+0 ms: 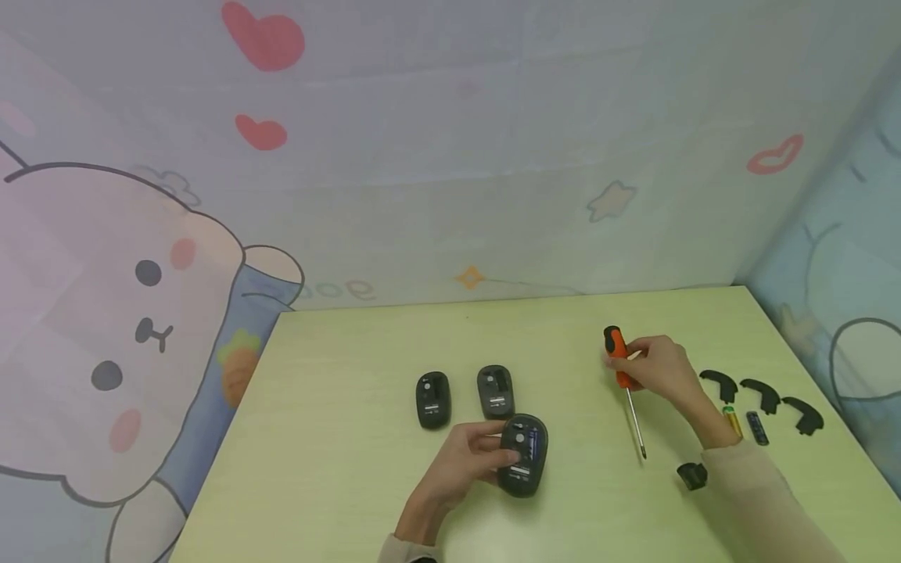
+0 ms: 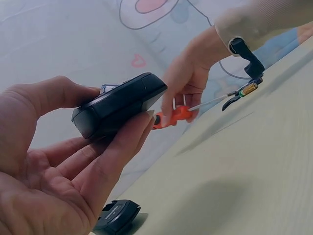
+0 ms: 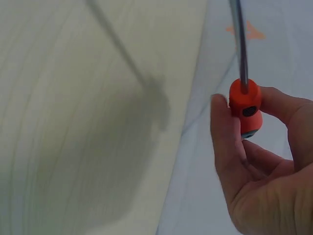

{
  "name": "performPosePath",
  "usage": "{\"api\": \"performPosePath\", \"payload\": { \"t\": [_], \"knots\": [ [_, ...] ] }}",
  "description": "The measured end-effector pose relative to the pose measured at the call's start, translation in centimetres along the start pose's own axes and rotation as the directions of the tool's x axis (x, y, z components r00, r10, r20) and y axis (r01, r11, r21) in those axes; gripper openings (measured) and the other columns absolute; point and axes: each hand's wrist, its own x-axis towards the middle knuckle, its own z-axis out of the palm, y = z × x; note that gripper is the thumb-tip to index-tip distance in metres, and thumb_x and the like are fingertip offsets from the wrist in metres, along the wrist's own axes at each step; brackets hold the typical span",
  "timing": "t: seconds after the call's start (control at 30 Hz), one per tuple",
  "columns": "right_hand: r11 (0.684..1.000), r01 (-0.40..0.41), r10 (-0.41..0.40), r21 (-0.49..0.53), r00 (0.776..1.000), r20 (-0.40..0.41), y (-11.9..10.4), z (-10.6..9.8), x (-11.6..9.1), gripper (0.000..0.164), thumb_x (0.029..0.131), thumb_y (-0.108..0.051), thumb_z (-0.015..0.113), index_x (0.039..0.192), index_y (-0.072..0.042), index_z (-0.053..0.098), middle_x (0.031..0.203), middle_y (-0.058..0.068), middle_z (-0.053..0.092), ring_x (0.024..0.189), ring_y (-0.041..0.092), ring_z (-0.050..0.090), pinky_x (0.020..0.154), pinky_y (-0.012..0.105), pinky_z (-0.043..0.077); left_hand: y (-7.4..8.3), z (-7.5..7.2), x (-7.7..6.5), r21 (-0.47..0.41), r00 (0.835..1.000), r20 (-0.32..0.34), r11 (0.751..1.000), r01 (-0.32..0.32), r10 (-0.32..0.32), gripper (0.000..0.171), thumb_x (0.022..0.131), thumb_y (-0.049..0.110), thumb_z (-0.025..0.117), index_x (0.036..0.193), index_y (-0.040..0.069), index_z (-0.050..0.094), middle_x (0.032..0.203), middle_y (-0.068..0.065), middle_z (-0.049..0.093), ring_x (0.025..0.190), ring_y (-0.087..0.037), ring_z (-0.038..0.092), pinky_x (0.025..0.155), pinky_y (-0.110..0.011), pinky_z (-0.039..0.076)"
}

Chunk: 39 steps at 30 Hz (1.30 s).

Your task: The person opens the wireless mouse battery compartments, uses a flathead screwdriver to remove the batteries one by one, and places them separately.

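Note:
My left hand [image 1: 461,461] holds a black computer mouse [image 1: 524,461] above the table, thumb on its underside and fingers beneath. That underside faces up in the head view, with a recess and a white label on it. The left wrist view shows the mouse [image 2: 120,105] edge-on between thumb and fingers. Farther right, my right hand [image 1: 658,367] pinches the orange-and-black handle of a screwdriver [image 1: 616,352]. Its metal shaft points down toward the table's near side. In the right wrist view, thumb and fingertips grip the screwdriver [image 3: 244,100] near where the shaft begins.
Two more mice, one black [image 1: 432,400] and one dark grey [image 1: 496,392], lie underside up behind my left hand. Three curved black pieces, one here [image 1: 762,395], lie at the right with a battery [image 1: 733,421] and a small dark piece [image 1: 757,428]. A black part [image 1: 693,475] sits near my right sleeve.

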Motion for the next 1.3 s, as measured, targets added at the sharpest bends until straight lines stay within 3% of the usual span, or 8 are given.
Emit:
{"api": "performPosePath", "payload": {
  "t": [0.1, 0.23, 0.5, 0.97, 1.3],
  "knots": [
    [0.988, 0.005, -0.010, -0.157, 1.000, -0.029, 0.9, -0.3, 0.3, 0.050, 0.086, -0.044, 0.072, 0.107, 0.001, 0.070, 0.075, 0.008, 0.070, 0.061, 0.019, 0.062, 0.053, 0.030, 0.046, 0.0, -0.1, -0.1, 0.009, 1.000, -0.007, 1.000, -0.006, 0.006, 0.051, 0.084, 0.006, 0.072, 0.133, 0.002, 0.058, 0.113, -0.026, 0.071, 0.084, -0.016, 0.075, 0.061, -0.030, 0.061],
    [0.969, -0.015, 0.006, -0.245, 0.999, -0.039, 2.0, -0.8, 0.4, 0.050, 0.086, -0.042, 0.072, 0.104, 0.005, 0.069, 0.080, 0.012, 0.070, 0.063, 0.019, 0.054, 0.051, 0.027, 0.041, 0.0, -0.3, -0.2, 0.009, 1.000, -0.014, 1.000, -0.010, 0.010, 0.051, 0.084, 0.006, 0.072, 0.133, 0.001, 0.058, 0.112, -0.026, 0.071, 0.083, -0.016, 0.075, 0.062, -0.031, 0.061],
    [0.958, -0.092, 0.091, -0.272, 0.996, -0.014, 3.1, -0.8, 0.8, 0.054, 0.085, -0.044, 0.072, 0.106, 0.005, 0.068, 0.084, 0.013, 0.070, 0.066, 0.020, 0.056, 0.051, 0.027, 0.042, 0.1, -0.7, -0.3, 0.003, 1.000, -0.023, 1.000, -0.014, 0.014, 0.050, 0.085, 0.007, 0.072, 0.133, 0.002, 0.058, 0.113, -0.026, 0.071, 0.083, -0.015, 0.075, 0.061, -0.030, 0.061],
    [0.946, -0.137, 0.118, -0.293, 0.990, -0.081, 2.8, 0.9, 1.7, 0.041, 0.085, -0.048, 0.070, 0.073, -0.009, 0.062, 0.059, 0.000, 0.054, 0.054, 0.017, 0.048, 0.044, 0.027, 0.034, 0.0, -0.6, -0.2, -0.019, 1.000, -0.009, 1.000, -0.008, 0.008, 0.051, 0.086, 0.007, 0.071, 0.134, 0.001, 0.056, 0.114, -0.028, 0.070, 0.084, -0.014, 0.075, 0.062, -0.030, 0.061],
    [0.940, -0.151, 0.135, -0.305, 0.988, -0.074, 2.4, 1.1, 1.8, 0.045, 0.085, -0.051, 0.069, 0.085, -0.006, 0.065, 0.064, 0.002, 0.058, 0.056, 0.018, 0.050, 0.044, 0.029, 0.037, 0.1, -0.5, -0.3, -0.025, 1.000, -0.015, 1.000, -0.004, 0.003, 0.050, 0.085, 0.007, 0.071, 0.133, 0.001, 0.058, 0.110, -0.024, 0.072, 0.083, -0.015, 0.075, 0.061, -0.029, 0.061]
  ]
}}
